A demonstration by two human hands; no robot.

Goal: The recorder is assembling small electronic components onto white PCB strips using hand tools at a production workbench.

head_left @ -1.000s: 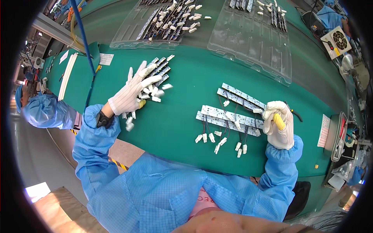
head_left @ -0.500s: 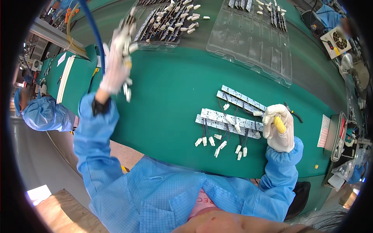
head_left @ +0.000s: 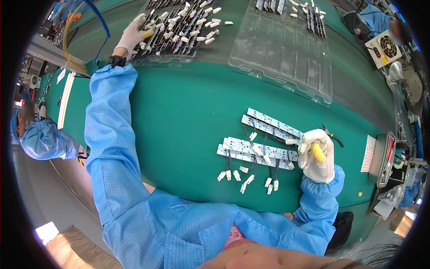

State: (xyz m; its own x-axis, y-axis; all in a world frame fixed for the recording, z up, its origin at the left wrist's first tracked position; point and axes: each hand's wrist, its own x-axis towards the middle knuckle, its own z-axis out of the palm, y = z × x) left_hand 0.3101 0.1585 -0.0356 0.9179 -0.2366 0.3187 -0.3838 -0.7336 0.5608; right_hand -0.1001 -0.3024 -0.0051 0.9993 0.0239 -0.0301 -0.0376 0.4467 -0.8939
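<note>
My left hand (head_left: 133, 37), in a white glove with a yellow thumb tip, is at the left side of a clear tray packed with circuit board strips (head_left: 172, 31). Its fingers close around strips at that end, partly hidden by the glove. My right hand (head_left: 317, 154), gloved alike, has its fingers curled at the right ends of several white circuit board strips (head_left: 262, 148). These lie on the green mat in two slanted groups. Dark wires with white plug connectors (head_left: 246, 183) trail from them toward me.
A second clear tray (head_left: 282, 54), with a few strips at its far end, stands beyond the mat. Pliers (head_left: 333, 136) lie past my right hand. A blue hose (head_left: 99, 18) hangs near my left hand. Another person in blue (head_left: 47, 139) sits at far left.
My left hand has swung away from me to the tray, carrying strips with dangling connectors. My right hand stays by the strips on the mat. The whole view has shifted slightly.
</note>
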